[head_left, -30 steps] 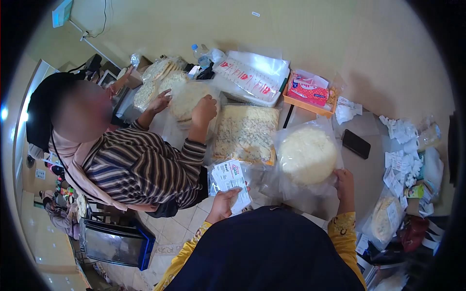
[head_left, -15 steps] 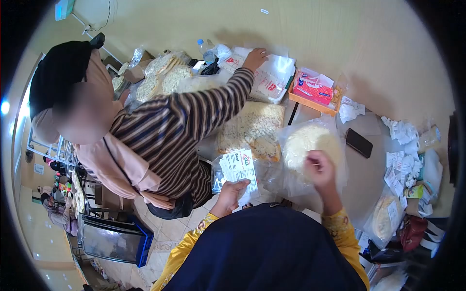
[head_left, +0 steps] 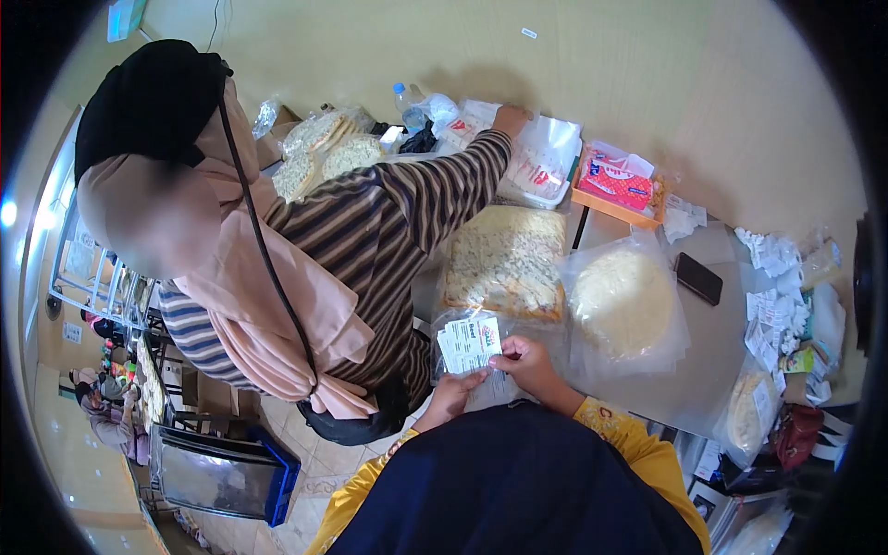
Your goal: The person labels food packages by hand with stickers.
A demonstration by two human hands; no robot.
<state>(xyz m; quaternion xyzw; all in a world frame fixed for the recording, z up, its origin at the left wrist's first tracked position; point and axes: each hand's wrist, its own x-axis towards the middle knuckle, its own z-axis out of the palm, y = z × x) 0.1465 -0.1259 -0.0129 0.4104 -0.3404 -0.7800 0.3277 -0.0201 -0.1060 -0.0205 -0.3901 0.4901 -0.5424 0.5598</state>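
Fanned printed labels (head_left: 469,344), the top one reading "Beef", are held in front of me at the table's near edge. My left hand (head_left: 451,398) grips them from below, thumb on top. At their right edge, my right hand (head_left: 536,368) pinches a label, its thumb and finger close to the left thumb. Just beyond the labels lies a bagged rectangular pizza (head_left: 507,259). To its right, a pale round pizza base (head_left: 622,301) rests in clear plastic.
A co-worker in a striped sleeve (head_left: 453,190) reaches across the table from the left, hand at printed plastic bags (head_left: 541,162). An orange tray (head_left: 615,211) with a red packet stands at the back. A phone (head_left: 698,278) and crumpled papers (head_left: 775,264) lie rightward.
My right hand has come from above the round base leftward to the labels and now pinches their edge. The co-worker has leaned nearer the wall. My view has shifted slightly.
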